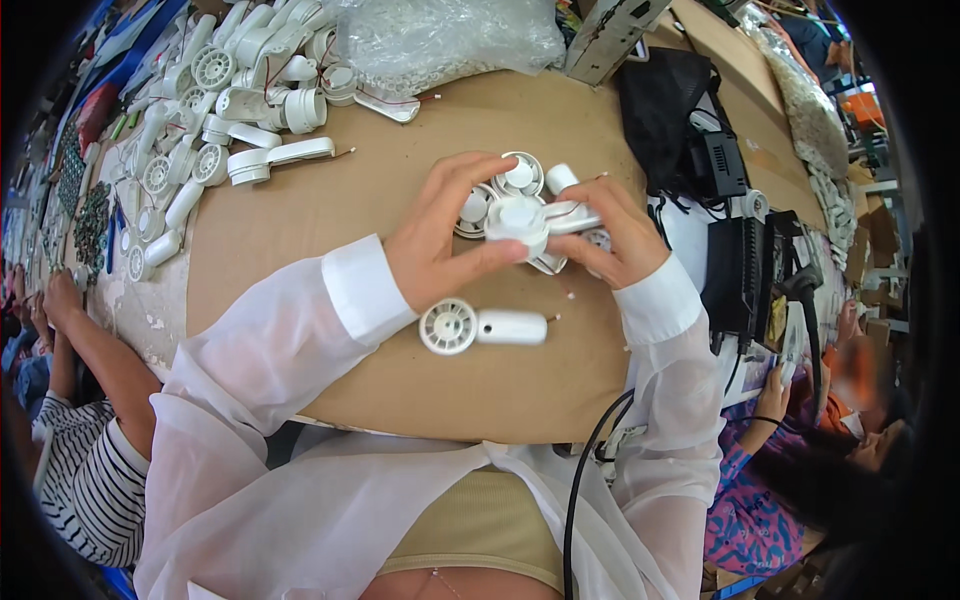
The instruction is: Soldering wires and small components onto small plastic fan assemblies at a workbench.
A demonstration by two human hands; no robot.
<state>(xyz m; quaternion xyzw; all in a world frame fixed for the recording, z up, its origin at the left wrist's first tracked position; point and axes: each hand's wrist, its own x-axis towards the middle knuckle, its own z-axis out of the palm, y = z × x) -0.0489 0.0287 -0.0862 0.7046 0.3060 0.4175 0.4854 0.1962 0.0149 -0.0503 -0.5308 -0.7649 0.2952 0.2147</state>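
Note:
My left hand (440,235) and my right hand (620,235) meet over a brown cardboard sheet (330,210). Together they grip a white plastic handheld fan part (522,218), the left fingers on its round head, the right fingers on its handle. Under my hands lies a small cluster of similar white round fan parts (520,175). A complete-looking white fan piece with a grilled round head and short handle (480,326) lies flat just below my hands, with a thin wire at its handle end.
A heap of white fan housings (230,90) fills the far left. A clear bag of small parts (440,35) sits at the back. Black devices and cables (730,200) stand at the right. Other people sit at both sides, a striped sleeve (85,470) left.

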